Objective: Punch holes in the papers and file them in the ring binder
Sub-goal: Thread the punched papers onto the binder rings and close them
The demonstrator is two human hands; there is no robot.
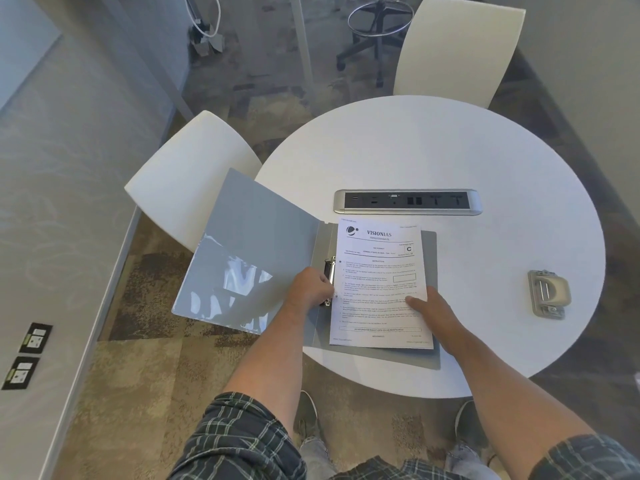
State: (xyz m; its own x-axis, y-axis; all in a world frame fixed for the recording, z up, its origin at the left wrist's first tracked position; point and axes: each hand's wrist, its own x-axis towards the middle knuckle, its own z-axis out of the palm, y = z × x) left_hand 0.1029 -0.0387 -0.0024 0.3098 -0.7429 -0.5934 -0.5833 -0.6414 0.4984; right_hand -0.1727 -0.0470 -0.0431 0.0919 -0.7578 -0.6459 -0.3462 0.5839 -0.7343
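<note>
A grey ring binder (249, 244) lies open on the near left of the round white table (450, 150), its front cover hanging out past the table edge. Printed papers (379, 271) rest on the binder's right half, their left edge at the metal ring mechanism (329, 271). My left hand (310, 289) grips the lower part of that mechanism, fingers curled around it. My right hand (433, 313) lies flat on the lower right of the papers, thumb pressing down. A metal hole punch (549, 294) sits apart at the table's right.
A silver power and socket strip (408, 201) is set into the table just beyond the papers. Two white chairs (188, 181) (460, 50) stand at the left and far side. A stool base (377, 39) stands on the carpet behind.
</note>
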